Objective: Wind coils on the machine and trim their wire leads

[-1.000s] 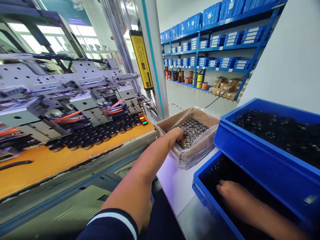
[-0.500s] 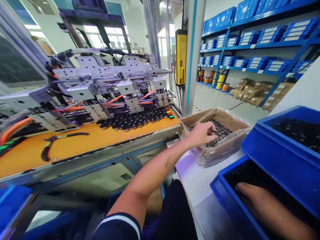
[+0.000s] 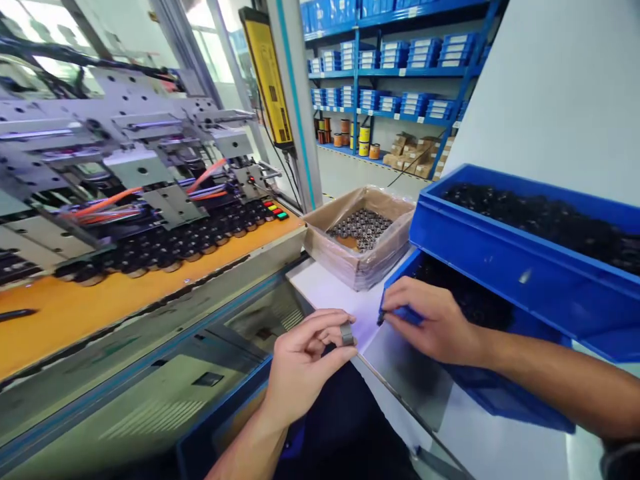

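Observation:
Between the thumb and fingers of my left hand (image 3: 307, 357) is a small grey metal ring (image 3: 347, 334), held over the table's front edge. My right hand (image 3: 425, 313) pinches a small black part (image 3: 381, 317), a short way right of the ring and apart from it. Behind my right hand is the lower blue bin (image 3: 500, 393), with dark contents. Further back stands a cardboard box (image 3: 333, 260) lined with clear plastic, holding many small metal pieces (image 3: 370, 227).
An upper blue bin (image 3: 500, 250) of black parts rests over the lower one. At left, a machine (image 3: 145, 170) stands above an orange worktop (image 3: 235, 257) with rows of black round parts (image 3: 170, 253). A yellow sensor bar (image 3: 270, 80) hangs on the post. Blue shelves (image 3: 385, 73) stand behind.
My left hand has left the cardboard box with a metal ring and moved nearer. My right hand has come out of the lower blue bin holding a black part. The view has turned right.

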Action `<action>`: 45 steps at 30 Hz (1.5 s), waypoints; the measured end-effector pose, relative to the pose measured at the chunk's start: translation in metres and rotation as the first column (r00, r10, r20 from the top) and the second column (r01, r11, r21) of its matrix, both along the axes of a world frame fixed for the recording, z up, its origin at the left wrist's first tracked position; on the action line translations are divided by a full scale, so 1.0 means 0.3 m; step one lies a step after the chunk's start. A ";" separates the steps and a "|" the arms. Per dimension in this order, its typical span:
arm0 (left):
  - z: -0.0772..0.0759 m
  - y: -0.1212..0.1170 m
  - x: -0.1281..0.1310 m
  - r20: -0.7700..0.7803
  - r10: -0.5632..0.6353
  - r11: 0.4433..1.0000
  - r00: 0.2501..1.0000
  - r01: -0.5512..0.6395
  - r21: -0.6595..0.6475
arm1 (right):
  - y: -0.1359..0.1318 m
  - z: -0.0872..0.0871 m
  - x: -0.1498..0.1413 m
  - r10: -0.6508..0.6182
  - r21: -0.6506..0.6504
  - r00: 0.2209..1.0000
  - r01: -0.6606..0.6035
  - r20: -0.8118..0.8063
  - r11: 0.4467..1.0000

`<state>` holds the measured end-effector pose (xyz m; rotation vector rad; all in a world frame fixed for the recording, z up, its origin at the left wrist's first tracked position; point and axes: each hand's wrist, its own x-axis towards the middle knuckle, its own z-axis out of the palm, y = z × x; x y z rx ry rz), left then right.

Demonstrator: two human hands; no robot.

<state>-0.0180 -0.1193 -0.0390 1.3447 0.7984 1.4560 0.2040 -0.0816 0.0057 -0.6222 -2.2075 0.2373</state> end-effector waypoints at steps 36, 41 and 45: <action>-0.050 -0.084 0.084 0.265 -0.082 0.982 0.961 0.123 -0.140 | -0.066 -0.067 -0.044 0.136 0.281 0.990 -0.144 0.048 0.949; -0.048 -0.083 0.085 0.255 -0.070 0.982 0.964 0.112 -0.154 | -0.068 -0.065 -0.043 0.126 0.281 0.991 -0.135 0.050 0.950; -0.049 -0.084 0.087 0.240 -0.039 0.984 0.970 0.079 -0.162 | -0.069 -0.064 -0.043 0.126 0.268 0.990 -0.138 0.064 0.954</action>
